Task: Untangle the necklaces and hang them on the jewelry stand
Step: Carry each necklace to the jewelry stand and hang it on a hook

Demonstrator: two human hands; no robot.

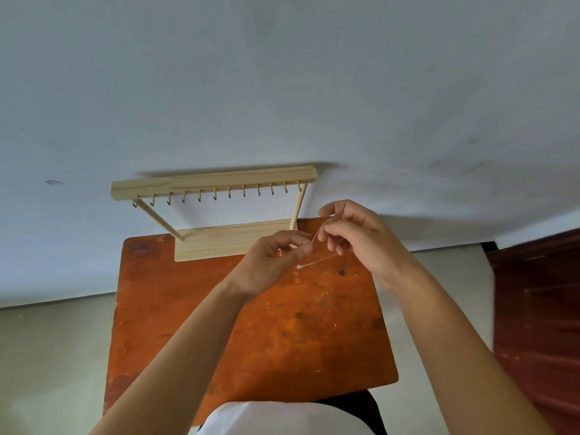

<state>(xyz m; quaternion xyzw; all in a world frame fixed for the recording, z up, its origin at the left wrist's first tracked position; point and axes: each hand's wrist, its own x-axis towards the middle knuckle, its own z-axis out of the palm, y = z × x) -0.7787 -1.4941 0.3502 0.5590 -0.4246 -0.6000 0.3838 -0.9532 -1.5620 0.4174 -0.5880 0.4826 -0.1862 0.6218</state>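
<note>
A thin pale necklace chain [320,261] stretches between my two hands above the orange table [219,324], with a small pendant [299,266] dangling at its lower end. My left hand [273,262] pinches the chain near its fingertips. My right hand [354,240] pinches the upper part of the chain a little higher. The wooden jewelry stand [213,186] stands at the table's far edge, just behind and left of my hands. Its row of several brass hooks [215,194] hangs bare under the top bar.
A pale blue wall [282,89] rises right behind the stand. The stand's flat base [226,243] rests on the table's far end. A dark red door or cabinet [539,309] is at the right. Beige floor lies on both sides of the table.
</note>
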